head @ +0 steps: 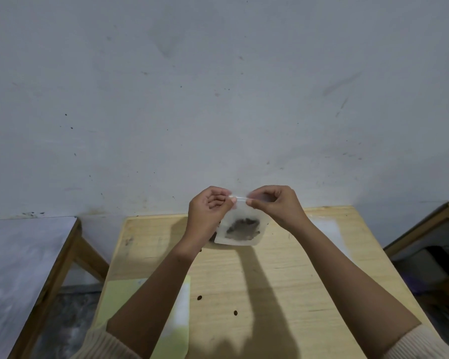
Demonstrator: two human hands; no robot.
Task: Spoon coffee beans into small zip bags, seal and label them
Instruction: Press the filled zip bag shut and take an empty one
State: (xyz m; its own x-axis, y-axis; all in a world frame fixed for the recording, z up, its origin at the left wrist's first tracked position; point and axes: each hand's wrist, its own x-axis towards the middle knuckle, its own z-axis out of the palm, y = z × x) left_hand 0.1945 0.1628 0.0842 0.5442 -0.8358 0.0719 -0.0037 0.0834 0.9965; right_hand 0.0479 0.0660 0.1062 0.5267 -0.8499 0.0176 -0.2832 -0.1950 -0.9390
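Both hands up over the far end of a wooden table (283, 268), holding a small frosted zip bag (240, 229) in the air. Left hand (208, 207) pinches the bag's top strip at its left end, fingers curled; right hand (275, 203) pinches the same strip at the right end w/ thumb + forefinger. Dark coffee beans (243, 226) sit low inside the bag. Two loose beans (199, 297) lie on the tabletop nearer the person. Pale yellow-green sheet (176, 320) under the left forearm. Whether the zip is sealed: can't tell.
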